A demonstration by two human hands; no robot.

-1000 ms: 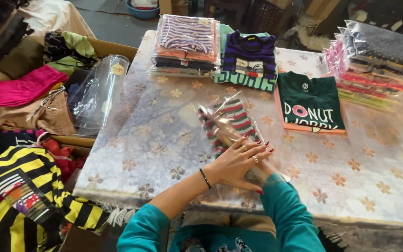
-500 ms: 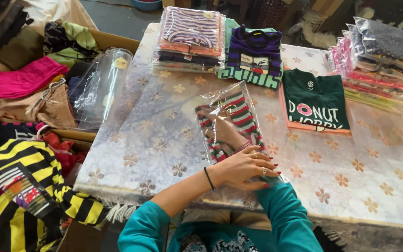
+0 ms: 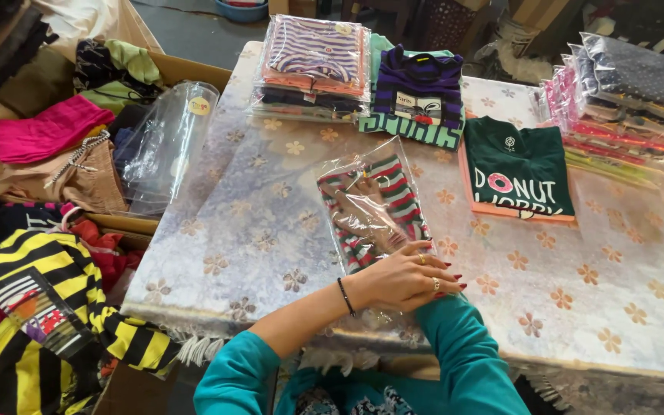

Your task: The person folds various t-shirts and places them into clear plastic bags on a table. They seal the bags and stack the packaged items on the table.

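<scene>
Cluttered packing spot, seen from the head camera: desk [image 3: 624,307] under a floral cloth, boxes of loose clothes on the left.

Head view, hands: left hand [image 3: 405,280] lies flat, fingers spread, on the near end of a clear bag [image 3: 374,211], likely pinning the opening down. Right hand [image 3: 366,207] is inside the bag, on the striped shirt [image 3: 401,192], probably seating it flat; only blurred through the plastic, so can't tell if it grips or just presses. Right sleeve [image 3: 463,353] passes under the left wrist, so the arms cross. The bag sits near the middle of the desk, close to the person, angled slightly.

Head view, rest:
- 1 stack of bagged striped shirts [image 3: 313,65] at the far edge, probably finished pieces kept out of the way. Layer count not readable.
- 1 purple striped shirt [image 3: 418,92] just right of it, folded, no bag visible.
- 1 green shirt [image 3: 520,169] on an orange piece, right of the bag, folded, unbagged.
- 1 fanned pile of packets [image 3: 624,100] at the far right; count unclear.
- 1 empty bag [image 3: 167,146] draped over the box edge, within left reach.
- 1 yellow-black striped garment [image 3: 48,307] lower left, off the desk.
</scene>
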